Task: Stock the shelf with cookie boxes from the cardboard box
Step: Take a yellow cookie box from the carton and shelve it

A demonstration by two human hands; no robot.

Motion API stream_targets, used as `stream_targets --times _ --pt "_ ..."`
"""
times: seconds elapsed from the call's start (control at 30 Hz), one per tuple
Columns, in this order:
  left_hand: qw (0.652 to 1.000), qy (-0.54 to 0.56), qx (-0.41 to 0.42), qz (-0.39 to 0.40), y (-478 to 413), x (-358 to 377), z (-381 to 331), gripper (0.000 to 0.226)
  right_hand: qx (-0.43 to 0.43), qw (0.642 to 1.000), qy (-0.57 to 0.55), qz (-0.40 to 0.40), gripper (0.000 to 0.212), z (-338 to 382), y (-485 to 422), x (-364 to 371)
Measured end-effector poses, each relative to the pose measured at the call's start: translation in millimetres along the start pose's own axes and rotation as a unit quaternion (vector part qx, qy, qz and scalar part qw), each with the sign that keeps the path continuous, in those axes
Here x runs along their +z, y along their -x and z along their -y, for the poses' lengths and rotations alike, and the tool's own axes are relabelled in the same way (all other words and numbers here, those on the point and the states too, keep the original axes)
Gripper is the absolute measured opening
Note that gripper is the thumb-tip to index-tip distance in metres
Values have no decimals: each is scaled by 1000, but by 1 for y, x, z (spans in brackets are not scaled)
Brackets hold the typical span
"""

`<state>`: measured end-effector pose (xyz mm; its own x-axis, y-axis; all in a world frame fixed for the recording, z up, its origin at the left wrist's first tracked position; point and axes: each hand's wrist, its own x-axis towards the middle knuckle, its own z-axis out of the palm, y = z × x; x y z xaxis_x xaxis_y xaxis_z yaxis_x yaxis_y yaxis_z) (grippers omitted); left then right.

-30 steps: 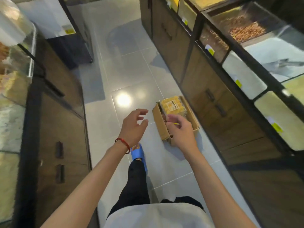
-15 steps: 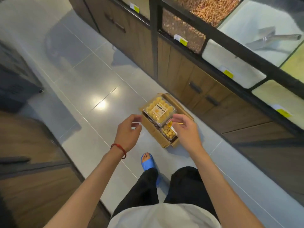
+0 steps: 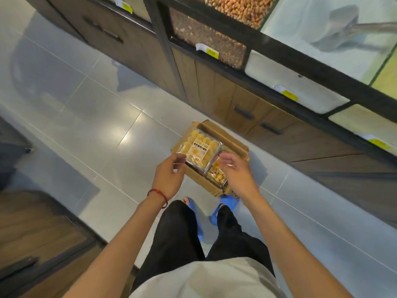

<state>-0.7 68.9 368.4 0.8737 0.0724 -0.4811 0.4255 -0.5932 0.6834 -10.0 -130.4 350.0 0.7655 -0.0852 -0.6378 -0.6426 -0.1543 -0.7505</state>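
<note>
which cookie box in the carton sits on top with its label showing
The far cookie box, lying flat, label up, between both hands. The near cookie box sits lower, mostly hidden.

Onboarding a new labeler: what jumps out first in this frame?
The open cardboard box on the grey tiled floor, mid-frame, with a clear cookie box of yellow cookies on top. The left hand and right hand reach down at either side of it, neither with a closed grip yet. Upper right, a bulk bin of nuts runs along the dark wooden cabinet.
</note>
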Motion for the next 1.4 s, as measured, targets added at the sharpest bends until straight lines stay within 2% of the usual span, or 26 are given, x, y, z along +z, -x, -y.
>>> stream_targets --times 0.27,0.47,0.57,0.8,1.0,1.17,1.27,1.4 --pt "992 -53 -31 107 -107 -13 42 26 39 996 31 -72 26 -10 -73 42" --pt "965 -176 14 192 -185 -14 97 24 93 984 15 -153 22 -55 -125 91" --pt "941 -240 35 234 -221 -2 128 29 118 979 12 -167 24 -80 -154 116" --pt "929 -255 14 270 -298 56 209 39 154 967 13 -202 28 -157 -225 155" --pt "942 -238 18 235 -355 121 278 57 181 957 38 -225 43 -232 -285 174" --pt "965 -184 29 187 -387 168 311 62 196 957 39 -208 77 -282 -328 185" --pt "973 -164 41 155 -397 186 321 73 194 963 5 -187 87 -298 -351 191" --pt "988 -107 5 113 -396 194 316 65 190 962 -12 -194 94 -306 -358 196"
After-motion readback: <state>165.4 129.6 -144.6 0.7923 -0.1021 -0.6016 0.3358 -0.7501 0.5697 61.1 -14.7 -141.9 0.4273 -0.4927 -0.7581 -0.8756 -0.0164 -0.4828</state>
